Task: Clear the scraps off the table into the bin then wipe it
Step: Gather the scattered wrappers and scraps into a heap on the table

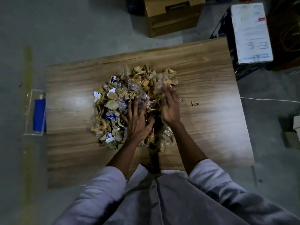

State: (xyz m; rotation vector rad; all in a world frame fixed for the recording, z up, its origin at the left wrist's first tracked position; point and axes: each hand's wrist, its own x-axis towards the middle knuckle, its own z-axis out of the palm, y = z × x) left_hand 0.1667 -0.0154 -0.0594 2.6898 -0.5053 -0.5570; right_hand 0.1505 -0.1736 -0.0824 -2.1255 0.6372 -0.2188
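Scraps heaped in the middle of table: torn card, crumpled paper, clear wrap. Likely light, loose, springy, and will shed if pinched. Left hand spread flat on heap; right hand straight-fingered at its right flank, blurred; neither grasps anything. Best scooped from both flanks. Bin sits by left edge.

Bench: brown wood grain. Scraps: tan, yellow, white, blue, some striped. Sleeves: pale lilac-grey.

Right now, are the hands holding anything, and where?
Nothing is gripped. The left hand lies spread flat on the scrap pile; the right hand, blurred, touches its right side, fingers straight.
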